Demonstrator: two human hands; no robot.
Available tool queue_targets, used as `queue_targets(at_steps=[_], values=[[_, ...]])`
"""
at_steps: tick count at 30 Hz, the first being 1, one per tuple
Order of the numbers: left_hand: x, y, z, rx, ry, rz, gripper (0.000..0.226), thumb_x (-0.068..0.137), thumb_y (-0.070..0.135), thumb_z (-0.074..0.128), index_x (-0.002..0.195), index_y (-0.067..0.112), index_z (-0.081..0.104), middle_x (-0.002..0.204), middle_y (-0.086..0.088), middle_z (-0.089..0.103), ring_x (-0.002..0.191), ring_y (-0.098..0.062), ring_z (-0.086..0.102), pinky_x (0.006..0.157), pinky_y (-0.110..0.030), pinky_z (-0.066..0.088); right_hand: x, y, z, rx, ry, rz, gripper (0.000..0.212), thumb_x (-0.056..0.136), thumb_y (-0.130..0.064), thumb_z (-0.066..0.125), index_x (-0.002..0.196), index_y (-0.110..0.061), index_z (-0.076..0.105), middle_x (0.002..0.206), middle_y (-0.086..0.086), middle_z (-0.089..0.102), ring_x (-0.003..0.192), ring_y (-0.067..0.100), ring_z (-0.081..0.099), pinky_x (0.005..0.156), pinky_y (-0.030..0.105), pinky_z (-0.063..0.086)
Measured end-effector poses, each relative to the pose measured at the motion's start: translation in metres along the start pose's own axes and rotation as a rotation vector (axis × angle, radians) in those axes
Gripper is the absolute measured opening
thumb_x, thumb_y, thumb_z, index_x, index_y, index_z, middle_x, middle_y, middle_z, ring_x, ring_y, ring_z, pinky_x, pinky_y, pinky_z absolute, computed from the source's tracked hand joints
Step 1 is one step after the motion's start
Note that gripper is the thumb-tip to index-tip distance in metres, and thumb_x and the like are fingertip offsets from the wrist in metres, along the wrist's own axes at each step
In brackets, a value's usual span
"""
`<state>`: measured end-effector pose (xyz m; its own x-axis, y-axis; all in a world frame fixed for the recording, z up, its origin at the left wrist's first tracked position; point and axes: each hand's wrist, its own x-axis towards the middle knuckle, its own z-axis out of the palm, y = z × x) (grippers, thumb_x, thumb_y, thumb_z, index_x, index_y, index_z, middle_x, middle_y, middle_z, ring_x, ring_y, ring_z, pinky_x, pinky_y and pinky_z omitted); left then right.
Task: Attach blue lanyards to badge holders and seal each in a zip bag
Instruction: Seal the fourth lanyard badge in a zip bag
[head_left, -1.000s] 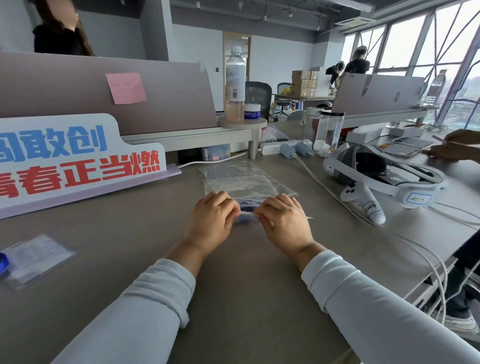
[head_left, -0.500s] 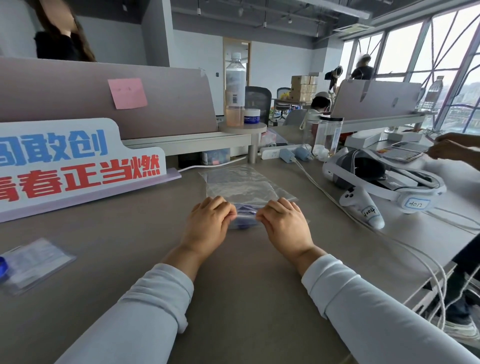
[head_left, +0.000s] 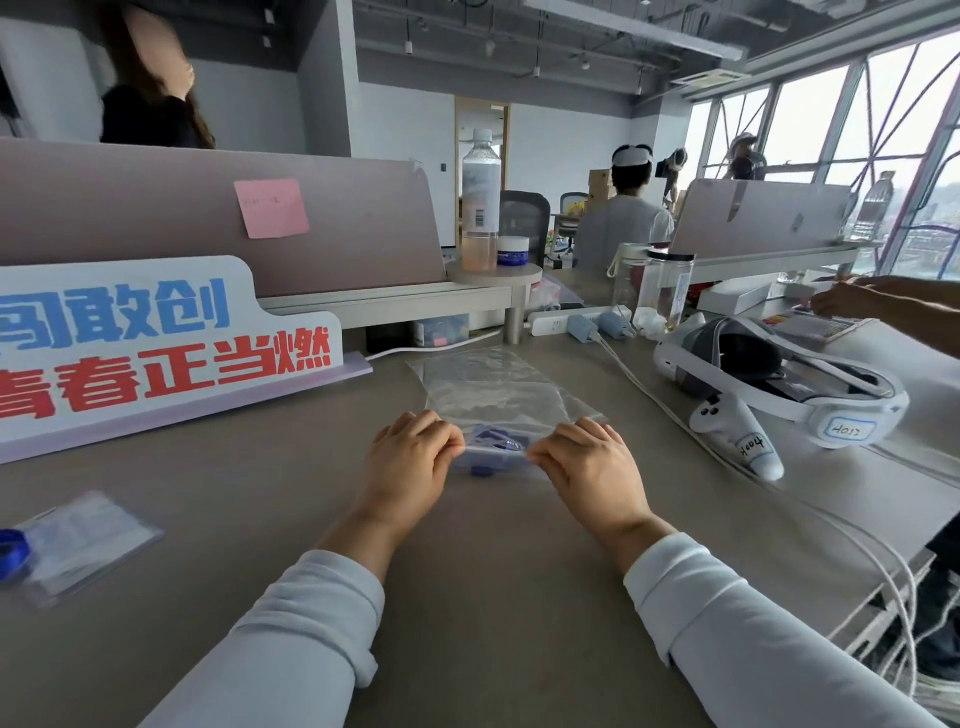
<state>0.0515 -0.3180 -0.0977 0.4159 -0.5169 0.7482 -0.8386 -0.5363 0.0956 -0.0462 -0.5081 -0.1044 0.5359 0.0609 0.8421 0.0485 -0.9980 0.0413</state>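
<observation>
A clear zip bag (head_left: 496, 449) lies on the desk between my hands, with a blue lanyard (head_left: 493, 437) bunched inside it. My left hand (head_left: 408, 467) pinches the bag's top edge at its left end. My right hand (head_left: 592, 467) pinches the same edge at its right end. The badge holder inside the bag is hard to make out. More clear zip bags (head_left: 483, 384) lie flat just beyond. At the far left of the desk another sealed bag (head_left: 83, 540) holds a badge holder, with a blue lanyard (head_left: 11, 548) showing at its left end.
A white sign with blue and red characters (head_left: 156, 343) stands at the left. A headset (head_left: 779, 384) and a controller (head_left: 737, 436) lie at the right, with white cables (head_left: 649, 395) running across the desk. Another person's hand (head_left: 852, 299) reaches in at the far right. A bottle (head_left: 480, 202) stands on the shelf.
My hands have slid apart along the bag's top edge, so more of the blue lanyard shows between them. The view has tilted up slightly.
</observation>
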Motion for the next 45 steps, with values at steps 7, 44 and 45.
queue_targets(at_steps=[7, 44, 45], values=[[-0.003, -0.008, -0.005, 0.002, -0.004, -0.051, 0.025, 0.082, 0.03, 0.043, 0.071, 0.018, 0.062, 0.075, 0.0, 0.06, 0.059, -0.023, 0.059, 0.056, -0.027, 0.041, -0.001, 0.001, -0.004, 0.062, -0.045, 0.048, 0.027, 0.083, -0.028, 0.049, 0.068, -0.016, 0.068, 0.068, -0.001, 0.061, 0.064, 0.022, 0.057, 0.064, 0.025, 0.041], [-0.036, -0.037, -0.05, -0.26, -0.071, -0.368, 0.015, 0.084, 0.015, 0.066, 0.096, 0.009, 0.073, 0.091, -0.003, 0.072, 0.084, -0.019, 0.065, 0.078, -0.031, 0.051, -0.016, 0.013, -0.015, 0.375, -0.097, 0.327, 0.013, 0.077, 0.002, 0.07, 0.084, -0.008, 0.074, 0.089, 0.003, 0.072, 0.083, 0.021, 0.066, 0.076, 0.028, 0.052], [-0.036, -0.036, -0.052, -0.272, -0.07, -0.377, 0.016, 0.085, 0.015, 0.065, 0.097, 0.009, 0.073, 0.093, -0.002, 0.072, 0.084, -0.017, 0.064, 0.079, -0.029, 0.05, -0.015, 0.011, -0.015, 0.368, -0.098, 0.339, 0.011, 0.078, 0.002, 0.07, 0.083, -0.007, 0.074, 0.088, 0.003, 0.071, 0.083, 0.023, 0.066, 0.075, 0.033, 0.053]])
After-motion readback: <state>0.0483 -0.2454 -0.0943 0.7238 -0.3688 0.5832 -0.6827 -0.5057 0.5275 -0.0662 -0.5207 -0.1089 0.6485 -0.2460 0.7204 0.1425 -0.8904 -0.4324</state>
